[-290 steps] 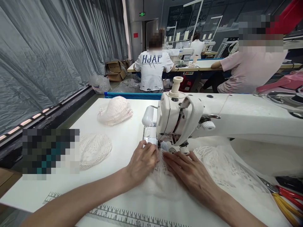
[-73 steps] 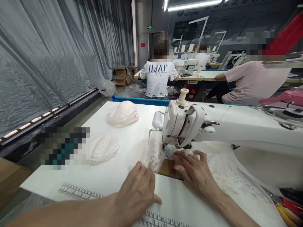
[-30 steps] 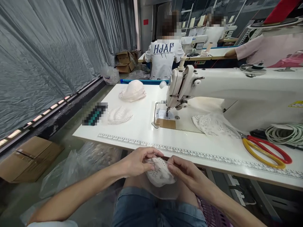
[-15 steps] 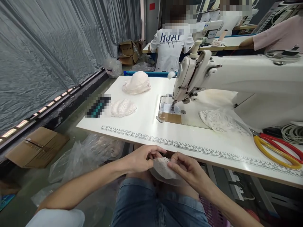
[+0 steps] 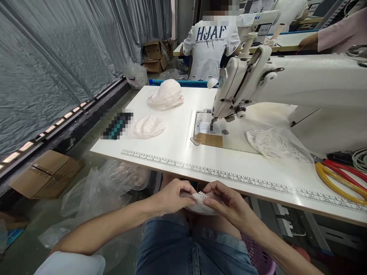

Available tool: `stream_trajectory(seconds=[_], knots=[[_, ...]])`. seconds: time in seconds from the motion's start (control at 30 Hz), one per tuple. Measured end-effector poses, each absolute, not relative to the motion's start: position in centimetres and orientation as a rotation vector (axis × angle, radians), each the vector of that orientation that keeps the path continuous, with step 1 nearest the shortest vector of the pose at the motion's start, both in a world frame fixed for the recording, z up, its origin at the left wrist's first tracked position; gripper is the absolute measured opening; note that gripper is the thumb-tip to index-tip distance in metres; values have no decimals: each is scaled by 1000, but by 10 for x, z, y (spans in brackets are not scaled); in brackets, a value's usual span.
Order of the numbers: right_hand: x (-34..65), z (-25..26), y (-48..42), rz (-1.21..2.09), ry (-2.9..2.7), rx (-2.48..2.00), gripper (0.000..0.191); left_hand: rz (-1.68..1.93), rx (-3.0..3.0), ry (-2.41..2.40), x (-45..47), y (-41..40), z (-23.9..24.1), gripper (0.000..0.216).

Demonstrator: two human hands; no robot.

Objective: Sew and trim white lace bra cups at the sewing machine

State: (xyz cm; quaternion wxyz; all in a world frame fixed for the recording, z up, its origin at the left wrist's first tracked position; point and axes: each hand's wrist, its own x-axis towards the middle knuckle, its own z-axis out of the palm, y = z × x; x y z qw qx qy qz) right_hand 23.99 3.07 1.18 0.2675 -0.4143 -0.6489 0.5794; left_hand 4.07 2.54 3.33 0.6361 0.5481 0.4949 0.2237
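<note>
Over my lap, just below the table's front edge, a piece of sheer white lace fabric (image 5: 200, 206) is stretched between both hands. My left hand (image 5: 174, 196) pinches its left side between thumb and fingers. On the other side my right hand (image 5: 225, 198) grips the fabric, thumb on top. A dotted lace edge shows between the fingertips. On the white table (image 5: 172, 151) lie a flat lace piece (image 5: 149, 127) and a domed pale lace piece (image 5: 166, 94). More white lace fabric (image 5: 278, 143) rests under the arm of the sewing machine (image 5: 243, 84).
Scissors with red and yellow handles (image 5: 341, 179) lie at the table's right. A printed ruler (image 5: 229, 175) runs along the front edge. Plastic bags (image 5: 97, 194) and a cardboard box (image 5: 47, 173) sit on the floor at left. A co-worker in a white shirt (image 5: 210, 47) sits ahead.
My left fingers have closed onto the fabric's edge, and the piece is now raised and folded more between both hands. The camera view has shifted slightly.
</note>
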Motion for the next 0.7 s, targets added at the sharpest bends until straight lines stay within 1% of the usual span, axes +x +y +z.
stream_trajectory(seconds=[0.23,0.37,0.47,0.57,0.7], knots=[[233,14,33,1548,-1807,-1164,25,420,1234,1100,43,26,35,31],[233,16,36,1561,-1807,-1141,32,500,1226,1161,47,26,33,25],[243,16,38,1719,-1796,-1033,41,509,1183,1144,44,27,31,23],[252,16,37,1923,-1723,-964,35,468,1149,1132,38,29,33,25],[257,17,38,2029,-1651,-969,27,441,1084,1109,34,30,36,28]])
